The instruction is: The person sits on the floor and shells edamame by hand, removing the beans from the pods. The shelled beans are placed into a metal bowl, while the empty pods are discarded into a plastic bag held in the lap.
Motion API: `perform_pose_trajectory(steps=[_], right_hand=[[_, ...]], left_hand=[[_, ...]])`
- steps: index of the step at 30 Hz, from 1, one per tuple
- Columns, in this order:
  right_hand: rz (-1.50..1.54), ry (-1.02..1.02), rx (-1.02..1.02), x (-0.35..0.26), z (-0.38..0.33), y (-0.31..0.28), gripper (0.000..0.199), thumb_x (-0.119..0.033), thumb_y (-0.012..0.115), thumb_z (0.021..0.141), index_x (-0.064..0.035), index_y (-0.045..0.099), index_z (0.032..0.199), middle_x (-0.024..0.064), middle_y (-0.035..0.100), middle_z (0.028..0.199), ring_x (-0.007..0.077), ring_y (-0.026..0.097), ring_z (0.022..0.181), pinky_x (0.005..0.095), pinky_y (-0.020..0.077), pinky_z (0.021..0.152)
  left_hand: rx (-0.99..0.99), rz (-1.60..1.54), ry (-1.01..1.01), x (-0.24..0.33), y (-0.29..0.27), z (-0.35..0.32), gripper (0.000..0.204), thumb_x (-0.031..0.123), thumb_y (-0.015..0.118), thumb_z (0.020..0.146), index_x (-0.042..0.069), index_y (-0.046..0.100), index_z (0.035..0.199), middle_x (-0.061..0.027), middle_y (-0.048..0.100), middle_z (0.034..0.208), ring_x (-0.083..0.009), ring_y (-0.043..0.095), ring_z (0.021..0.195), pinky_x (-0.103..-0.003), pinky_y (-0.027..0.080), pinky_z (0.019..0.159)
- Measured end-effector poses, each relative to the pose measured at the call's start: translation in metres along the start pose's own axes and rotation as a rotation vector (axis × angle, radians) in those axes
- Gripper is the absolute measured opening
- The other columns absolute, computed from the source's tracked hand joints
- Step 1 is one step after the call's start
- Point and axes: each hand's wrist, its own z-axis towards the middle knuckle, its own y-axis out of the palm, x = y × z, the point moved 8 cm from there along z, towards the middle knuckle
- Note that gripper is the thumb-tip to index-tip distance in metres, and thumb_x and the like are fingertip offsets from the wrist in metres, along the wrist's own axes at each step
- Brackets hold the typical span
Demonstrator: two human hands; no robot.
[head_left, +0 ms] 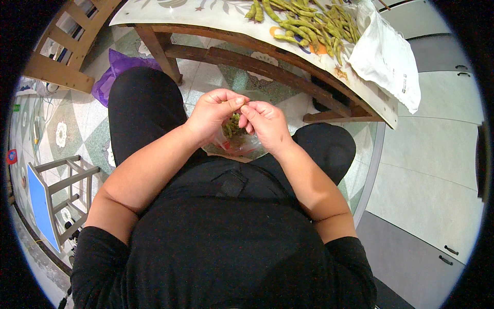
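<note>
My left hand [215, 114] and my right hand [268, 123] meet over the gap between my knees, thumbs and fingertips pinched together. Whatever lies between the fingertips is too small or hidden to make out. Just beneath them sits a clear plastic bag [242, 149], partly covered by the hands, with green pieces [232, 127] inside that look like bean pods or their shells. A heap of green bean pods [309, 26] is spread over the table [216, 15] ahead of me, on its patterned white cover.
A white bag [386, 54] lies beside the pods and hangs over the table's right edge. Wooden rails [252, 72] run below the tabletop. On the floor at left are a purple bag [105, 82] and a tipped stool with a blue seat [42, 203]. Pale cabinets [427, 149] line the right.
</note>
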Motion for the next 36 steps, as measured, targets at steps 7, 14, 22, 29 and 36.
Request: perform_pose_trajectory(steps=[7, 14, 22, 29, 36], right_hand=[[0.242, 0.085, -0.07, 0.009, -0.002, 0.008, 0.021, -0.022, 0.045, 0.086, -0.0044, 0.053, 0.078, 0.0008, 0.052, 0.064, 0.0072, 0.042, 0.053, 0.0195, 0.0349, 0.049], [0.258, -0.026, 0.039, 0.009, 0.003, -0.003, 0.021, -0.021, 0.044, 0.087, -0.0032, 0.052, 0.081, -0.0007, 0.046, 0.062, 0.0071, 0.04, 0.052, 0.0193, 0.0336, 0.048], [-0.387, -0.39, 0.164, -0.024, -0.005, -0.01, 0.015, -0.011, 0.044, 0.083, 0.0008, 0.051, 0.077, 0.0099, 0.051, 0.069, 0.0212, 0.05, 0.063, 0.03, 0.0402, 0.059], [-0.534, -0.582, 0.196, -0.039, -0.013, 0.0, 0.013, -0.009, 0.043, 0.082, -0.0006, 0.048, 0.074, 0.0125, 0.049, 0.069, 0.0279, 0.05, 0.064, 0.0327, 0.0404, 0.059], [-0.933, -0.573, 0.316, -0.04, -0.012, 0.001, 0.012, -0.015, 0.048, 0.078, -0.0044, 0.049, 0.072, 0.0121, 0.051, 0.07, 0.0324, 0.051, 0.064, 0.0401, 0.0415, 0.055]], left_hand=[[-0.089, 0.002, 0.063, 0.012, 0.01, -0.006, 0.013, 0.019, 0.056, 0.079, 0.007, 0.055, 0.075, 0.0013, 0.054, 0.063, -0.0035, 0.038, 0.05, -0.018, 0.028, 0.045], [-0.08, -0.144, -0.012, 0.002, 0.009, 0.001, 0.013, 0.018, 0.054, 0.08, 0.006, 0.057, 0.083, 0.0007, 0.055, 0.068, -0.0032, 0.037, 0.05, -0.017, 0.028, 0.044], [0.007, -0.033, 0.024, 0.0, 0.002, 0.001, 0.011, 0.016, 0.053, 0.08, 0.007, 0.056, 0.086, 0.001, 0.054, 0.067, -0.0034, 0.034, 0.045, -0.017, 0.026, 0.04], [-0.255, -0.363, -0.321, -0.018, 0.014, -0.002, 0.01, 0.019, 0.049, 0.083, 0.009, 0.053, 0.083, 0.0053, 0.041, 0.058, -0.0039, 0.027, 0.042, -0.018, 0.02, 0.037], [-0.134, -0.427, -0.471, -0.031, 0.014, -0.009, 0.008, 0.021, 0.047, 0.084, 0.013, 0.046, 0.086, 0.0053, 0.038, 0.059, -0.0037, 0.029, 0.043, -0.016, 0.019, 0.037]])
